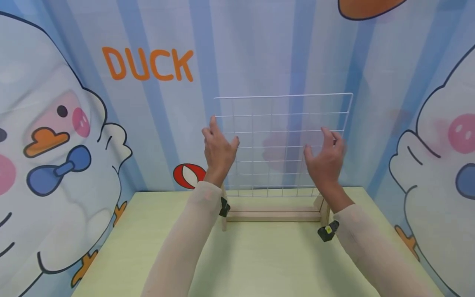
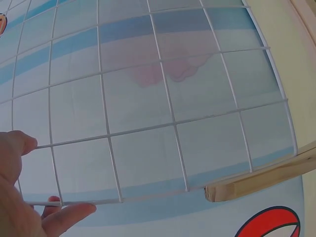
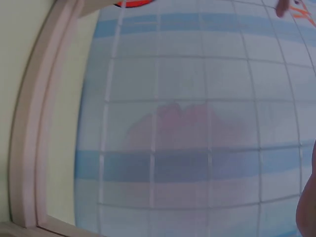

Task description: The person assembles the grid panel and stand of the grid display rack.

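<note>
A white wire grid panel (image 1: 272,130) stands upright, its lower end at a light wooden stand (image 1: 274,216). My left hand (image 1: 219,150) is at the panel's left side, index finger up and thumb apart. In the left wrist view, the thumb (image 2: 22,142) overlaps a cross wire and the fingers (image 2: 69,218) lie along the outer wire. Across from it my right hand (image 1: 326,159) is at the right side, thumb well away from its slightly bent fingers. Only part of that hand (image 3: 307,207) enters the right wrist view, so its contact with the wire is hidden.
The stand rests on a pale yellow-green table (image 1: 267,255). Close behind hangs a blue striped cloth backdrop (image 1: 252,49) printed with ducks, a ball and orange lettering. Dark wrist devices (image 1: 328,231) sit at both sleeve cuffs.
</note>
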A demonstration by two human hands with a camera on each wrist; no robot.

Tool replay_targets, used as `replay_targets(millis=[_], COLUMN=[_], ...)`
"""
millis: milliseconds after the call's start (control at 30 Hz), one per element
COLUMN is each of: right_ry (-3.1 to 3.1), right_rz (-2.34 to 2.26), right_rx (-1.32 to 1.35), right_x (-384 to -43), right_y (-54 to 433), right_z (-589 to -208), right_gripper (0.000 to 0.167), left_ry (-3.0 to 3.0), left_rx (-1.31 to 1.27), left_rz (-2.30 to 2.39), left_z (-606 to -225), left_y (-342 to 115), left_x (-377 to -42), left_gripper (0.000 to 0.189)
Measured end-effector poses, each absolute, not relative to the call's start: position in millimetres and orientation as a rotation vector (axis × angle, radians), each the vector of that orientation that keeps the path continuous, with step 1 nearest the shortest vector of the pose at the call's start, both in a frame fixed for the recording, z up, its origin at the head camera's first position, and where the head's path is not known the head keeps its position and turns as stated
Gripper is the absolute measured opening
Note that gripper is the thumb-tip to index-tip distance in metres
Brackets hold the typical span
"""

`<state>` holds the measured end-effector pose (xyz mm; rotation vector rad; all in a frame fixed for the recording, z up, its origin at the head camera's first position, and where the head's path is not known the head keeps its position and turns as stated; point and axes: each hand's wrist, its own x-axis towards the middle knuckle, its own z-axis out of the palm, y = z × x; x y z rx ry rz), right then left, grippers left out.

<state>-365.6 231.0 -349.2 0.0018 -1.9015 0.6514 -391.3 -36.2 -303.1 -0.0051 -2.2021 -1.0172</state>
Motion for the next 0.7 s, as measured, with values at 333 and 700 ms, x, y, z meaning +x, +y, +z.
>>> replay_targets(millis=[333, 700], right_ry=[-2.123, -2.179], right_rz=[0.922, 0.954], right_rx=[-0.277, -0.300], right_x=[-363, -364], right_y=[258, 263], right_z=[-293, -284], right_gripper=[0.102, 0.096], left_ry=[-2.202, -2.212], left_rx=[-0.025, -0.038], left_rz=[-1.038, -1.058], left_z=[-303, -303], left_y=[-38, -41], left_x=[-391, -391], left_gripper=[0.085, 0.086])
